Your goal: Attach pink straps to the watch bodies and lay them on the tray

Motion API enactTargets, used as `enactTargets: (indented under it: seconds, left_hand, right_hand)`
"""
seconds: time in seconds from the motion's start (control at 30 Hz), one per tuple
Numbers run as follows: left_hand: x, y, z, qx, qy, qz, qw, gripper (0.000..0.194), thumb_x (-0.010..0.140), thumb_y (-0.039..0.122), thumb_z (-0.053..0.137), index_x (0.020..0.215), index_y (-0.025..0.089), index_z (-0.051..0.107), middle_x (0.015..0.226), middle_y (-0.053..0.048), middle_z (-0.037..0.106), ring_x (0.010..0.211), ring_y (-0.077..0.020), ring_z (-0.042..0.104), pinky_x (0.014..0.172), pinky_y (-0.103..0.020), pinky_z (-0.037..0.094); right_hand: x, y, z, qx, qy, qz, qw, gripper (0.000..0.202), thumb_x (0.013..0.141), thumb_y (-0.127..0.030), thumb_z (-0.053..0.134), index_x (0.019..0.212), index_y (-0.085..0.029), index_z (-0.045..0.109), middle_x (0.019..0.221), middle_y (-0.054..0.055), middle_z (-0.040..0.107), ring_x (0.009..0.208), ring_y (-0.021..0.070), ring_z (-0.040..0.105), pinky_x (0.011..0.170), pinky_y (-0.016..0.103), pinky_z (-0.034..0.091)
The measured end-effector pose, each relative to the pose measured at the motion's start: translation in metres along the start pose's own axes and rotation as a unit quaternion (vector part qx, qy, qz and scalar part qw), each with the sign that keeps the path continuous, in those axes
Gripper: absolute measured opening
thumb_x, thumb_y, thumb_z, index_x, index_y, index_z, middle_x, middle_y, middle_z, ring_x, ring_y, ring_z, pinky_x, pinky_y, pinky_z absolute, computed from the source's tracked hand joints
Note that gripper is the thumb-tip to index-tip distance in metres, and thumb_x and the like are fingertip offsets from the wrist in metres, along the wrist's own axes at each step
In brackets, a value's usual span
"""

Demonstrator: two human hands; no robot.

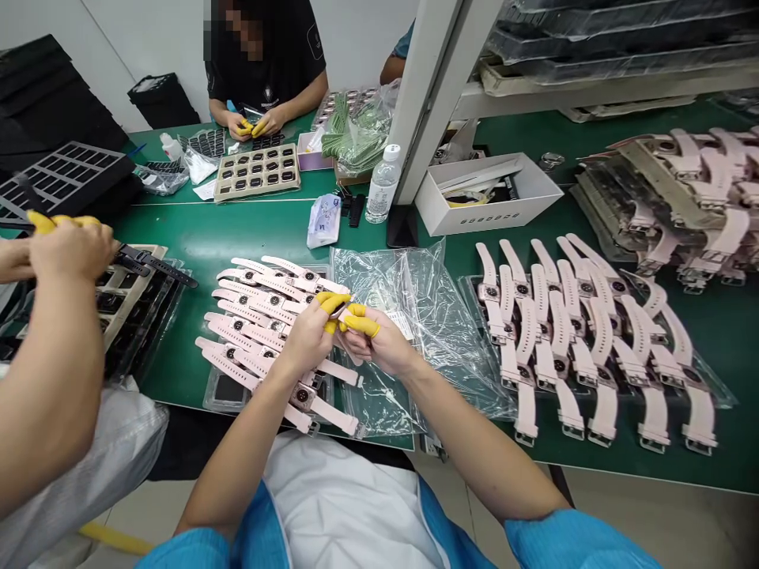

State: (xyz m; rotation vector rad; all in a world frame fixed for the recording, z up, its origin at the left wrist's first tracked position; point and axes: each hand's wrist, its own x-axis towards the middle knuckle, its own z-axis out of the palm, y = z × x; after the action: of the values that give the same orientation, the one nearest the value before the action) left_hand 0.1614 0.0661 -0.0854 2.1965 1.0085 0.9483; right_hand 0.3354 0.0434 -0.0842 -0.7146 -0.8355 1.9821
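strap (345,315), pale pink, is located between the left hand (309,338) and the right hand (383,341), above the near part of the green table (254,229). both hands are narrow, yellow-covered fingertips pinching the strap; the fingers hide much of it. below and to the left: pink-strapped watches (276,300) in overlapping rows. below and to the right: a wrinkled clear plastic bag (442,304). further right: a second group of watches (559,320). behind the bag: a bottle (383,190) and an open white box (492,219). at far left: a co-worker's hand (74,245) beside a black strap (166,269).
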Motion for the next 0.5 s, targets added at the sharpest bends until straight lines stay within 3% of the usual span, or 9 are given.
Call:
enactTargets:
  seconds: [0.1,0.27,0.5]
  left_hand:
    - [0.0003,0.0029,-0.0010,0.002,-0.001,0.001,1.000,0.050,0.095,0.007,0.042,0.141,0.020,0.058,0.129,-0.013,0.062,0.122,-0.0238,0.062,0.107,-0.042,0.054]
    - [0.0019,0.0076,-0.0079,-0.019,-0.050,0.022,0.998,0.045,0.104,0.020,0.040,0.147,0.019,0.053,0.132,-0.013,0.057,0.124,-0.0244,0.060,0.110,-0.042,0.052]
    - [0.0039,0.0043,-0.0078,0.117,-0.066,0.050,0.990,0.040,0.102,0.023,0.045,0.139,0.014,0.058,0.121,-0.015,0.059,0.116,-0.0272,0.061,0.102,-0.045,0.056]
  right_hand:
    - [0.0010,0.0024,0.0027,0.042,0.017,0.005,0.999,0.034,0.083,-0.044,0.076,0.083,-0.022,0.051,0.047,-0.011,0.041,0.038,0.0060,0.027,0.036,0.017,0.021]
    - [0.0007,0.0013,0.0013,0.062,0.040,0.015,0.997,0.034,0.080,-0.042,0.078,0.083,-0.022,0.051,0.047,-0.012,0.040,0.037,0.0051,0.025,0.034,0.016,0.019]
    - [0.0015,-0.0013,-0.0026,0.008,0.058,0.046,0.997,0.040,0.079,-0.046,0.079,0.080,-0.023,0.046,0.046,-0.014,0.034,0.038,0.0037,0.018,0.036,0.015,0.014]
